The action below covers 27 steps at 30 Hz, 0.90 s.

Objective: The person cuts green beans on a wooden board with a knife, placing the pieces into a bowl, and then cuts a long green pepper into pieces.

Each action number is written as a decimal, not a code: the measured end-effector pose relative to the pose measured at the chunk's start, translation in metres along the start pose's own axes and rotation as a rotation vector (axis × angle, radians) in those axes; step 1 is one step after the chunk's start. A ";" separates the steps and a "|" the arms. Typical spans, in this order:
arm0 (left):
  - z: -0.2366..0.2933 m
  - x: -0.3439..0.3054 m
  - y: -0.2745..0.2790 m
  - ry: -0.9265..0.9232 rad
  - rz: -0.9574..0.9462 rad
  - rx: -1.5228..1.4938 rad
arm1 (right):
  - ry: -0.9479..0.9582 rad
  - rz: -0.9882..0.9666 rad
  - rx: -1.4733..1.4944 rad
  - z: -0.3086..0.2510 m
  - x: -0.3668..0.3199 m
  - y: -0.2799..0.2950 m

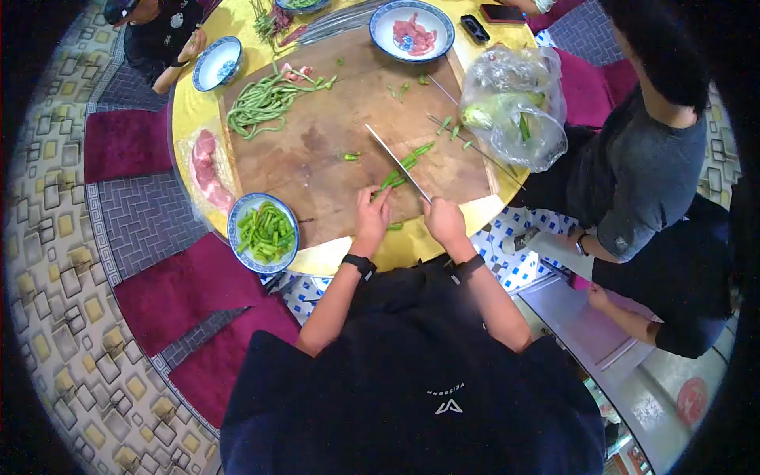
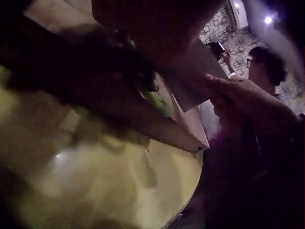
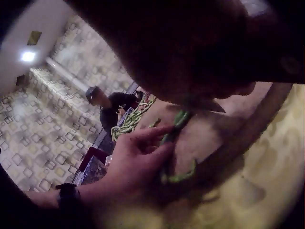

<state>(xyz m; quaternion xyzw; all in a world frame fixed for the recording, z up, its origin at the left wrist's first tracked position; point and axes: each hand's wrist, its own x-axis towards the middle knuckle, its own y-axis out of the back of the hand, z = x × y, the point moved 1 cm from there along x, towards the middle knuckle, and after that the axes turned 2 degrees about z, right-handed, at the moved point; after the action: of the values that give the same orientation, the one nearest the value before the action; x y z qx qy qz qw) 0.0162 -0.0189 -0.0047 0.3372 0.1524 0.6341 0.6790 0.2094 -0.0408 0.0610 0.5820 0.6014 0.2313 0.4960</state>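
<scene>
My right hand [image 1: 445, 222] grips the handle of a cleaver [image 1: 396, 161], its blade lying across the green peppers [image 1: 419, 153] on the wooden cutting board [image 1: 317, 150]. My left hand [image 1: 370, 218] pinches the near end of the peppers, fingertips close to the blade. In the right wrist view its thumb and fingers hold a glossy green pepper [image 3: 180, 119]. The left wrist view is dark, with the wide cleaver blade [image 2: 190, 78] showing beside my right hand. A short cut piece [image 1: 352, 157] lies on the board to the left, and small green bits [image 1: 447, 125] are scattered at its right.
Around the board stand a bowl of cut green pieces [image 1: 267, 233], a bowl of sliced meat [image 1: 414, 36] and a blue-white bowl [image 1: 218, 63]. Long beans [image 1: 265, 104] lie at the far left, a meat slab [image 1: 207, 170] beside the board, a vegetable bag [image 1: 514, 103] at right. Other people are around the table.
</scene>
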 end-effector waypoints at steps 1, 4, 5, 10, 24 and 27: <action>0.001 0.004 0.000 -0.004 0.015 -0.009 | -0.005 0.004 0.003 -0.001 -0.002 0.003; -0.002 0.009 0.000 0.020 0.049 -0.024 | -0.024 0.034 0.031 -0.009 -0.019 0.020; -0.004 0.008 0.000 0.034 0.054 -0.033 | -0.032 0.047 0.042 -0.011 -0.026 0.024; 0.002 0.009 -0.001 0.088 0.128 -0.118 | 0.009 0.016 0.060 -0.018 -0.034 0.020; -0.015 0.004 -0.003 0.054 0.128 -0.100 | -0.011 -0.047 -0.040 -0.032 -0.023 -0.013; -0.013 0.002 -0.002 0.042 0.121 -0.092 | -0.018 -0.048 -0.047 -0.028 -0.017 -0.029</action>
<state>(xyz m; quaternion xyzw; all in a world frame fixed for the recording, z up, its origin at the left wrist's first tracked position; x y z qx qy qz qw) 0.0093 -0.0135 -0.0152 0.3008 0.1169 0.6873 0.6507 0.1684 -0.0548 0.0531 0.5578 0.6052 0.2280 0.5202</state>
